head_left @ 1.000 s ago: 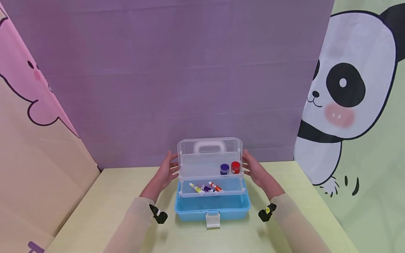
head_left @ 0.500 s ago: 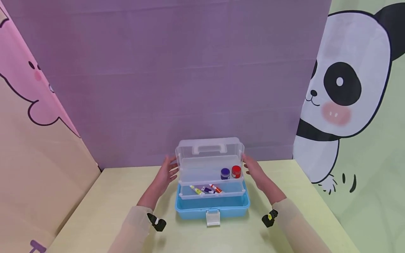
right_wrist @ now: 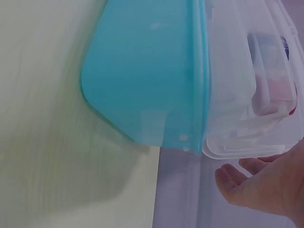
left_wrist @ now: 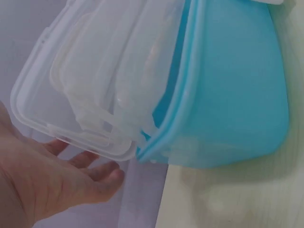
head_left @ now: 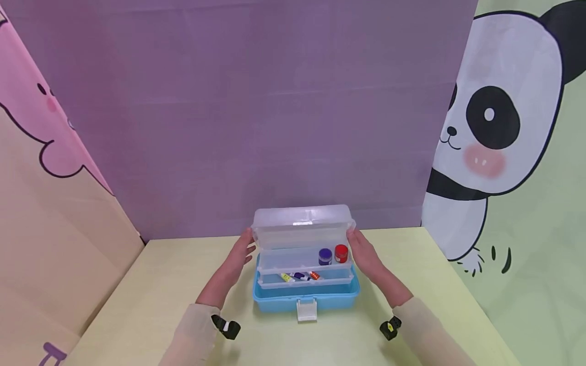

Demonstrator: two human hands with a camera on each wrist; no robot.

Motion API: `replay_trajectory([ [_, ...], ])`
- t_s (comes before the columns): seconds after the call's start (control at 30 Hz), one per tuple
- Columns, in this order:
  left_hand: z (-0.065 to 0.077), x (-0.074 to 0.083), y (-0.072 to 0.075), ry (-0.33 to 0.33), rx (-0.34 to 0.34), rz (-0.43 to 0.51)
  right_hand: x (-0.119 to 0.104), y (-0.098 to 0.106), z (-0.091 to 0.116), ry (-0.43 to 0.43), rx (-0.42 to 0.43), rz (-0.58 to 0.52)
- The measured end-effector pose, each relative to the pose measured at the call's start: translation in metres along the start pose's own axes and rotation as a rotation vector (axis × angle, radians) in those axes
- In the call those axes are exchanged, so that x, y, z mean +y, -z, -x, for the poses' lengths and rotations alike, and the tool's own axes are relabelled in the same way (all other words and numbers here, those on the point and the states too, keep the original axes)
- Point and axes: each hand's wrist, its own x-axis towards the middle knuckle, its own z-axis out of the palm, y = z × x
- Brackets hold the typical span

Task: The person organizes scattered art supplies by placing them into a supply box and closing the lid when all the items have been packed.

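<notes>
On the table stands a light-blue storage box (head_left: 305, 304) with a clear lid (head_left: 302, 217) tilted forward, partly lowered over its trays. My left hand (head_left: 235, 259) touches the lid's left side, its loose fingers spread along the outside; the left wrist view shows this hand (left_wrist: 52, 178) beside the lid's edge. At the lid's right side is my right hand (head_left: 364, 252), its upper part against the edge. A purple-lidded jar (head_left: 325, 256) and a red-lidded jar (head_left: 341, 253) sit in the upper clear tray. Small paint tubes (head_left: 299, 276) lie in the lower tray, partly hidden.
A white latch (head_left: 306, 310) hangs down at the box's front. The pale table (head_left: 183, 274) ends at a purple backdrop (head_left: 284, 112) close behind the box. A panda-printed wall (head_left: 499, 117) rises on the right.
The lid has swung forward and down from upright, with both hands staying at its sides. The trays have shifted slightly down with it, and the paint tubes are now more covered.
</notes>
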Motion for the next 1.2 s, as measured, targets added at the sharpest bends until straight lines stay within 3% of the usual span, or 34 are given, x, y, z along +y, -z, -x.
replay_trajectory([
  [0.3, 0.005, 0.012, -0.012, 0.05, 0.083, -0.136, 0.0, -0.006, 0.01, 0.001, 0.066, 0.005],
  [0.8, 0.013, 0.005, -0.029, 0.018, 0.174, -0.108, -0.013, 0.001, 0.018, -0.056, 0.042, 0.079],
  [1.2, 0.029, -0.01, -0.033, 0.01, 0.189, -0.178, -0.003, 0.008, 0.027, 0.061, 0.015, 0.252],
])
